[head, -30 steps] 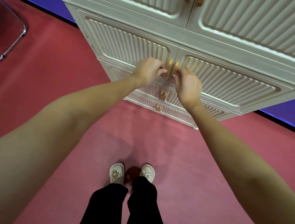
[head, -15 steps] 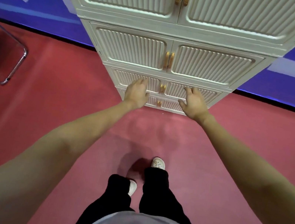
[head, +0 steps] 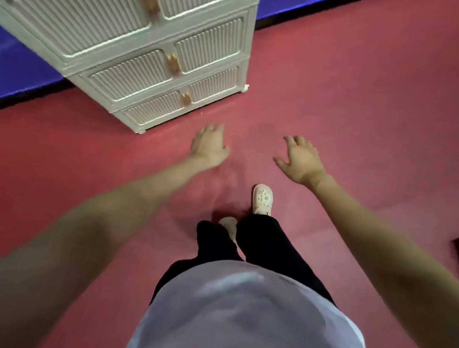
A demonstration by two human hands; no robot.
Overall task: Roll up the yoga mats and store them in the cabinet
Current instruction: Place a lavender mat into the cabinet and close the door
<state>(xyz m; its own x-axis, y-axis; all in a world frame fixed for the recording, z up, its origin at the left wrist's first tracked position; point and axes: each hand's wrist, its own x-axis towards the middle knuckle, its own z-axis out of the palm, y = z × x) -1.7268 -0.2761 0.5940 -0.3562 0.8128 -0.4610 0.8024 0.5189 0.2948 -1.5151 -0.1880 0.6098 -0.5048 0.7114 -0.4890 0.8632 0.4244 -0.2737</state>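
Moved: both hands have left the cabinet handles.
Left hand: fingers spread, holding nothing.
Right hand: fingers spread, holding nothing.

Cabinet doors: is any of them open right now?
No, every door on the cabinet sits flush and closed, and both hands are off it.

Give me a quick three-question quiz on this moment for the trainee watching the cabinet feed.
1. True or false: the left hand grips a cabinet handle.
2. How do the cabinet doors stand? A) all shut B) one open C) removed
3. Fill in: the right hand holds ____.

Key:
1. False; it hangs over the red floor, fingers spread.
2. A
3. Nothing
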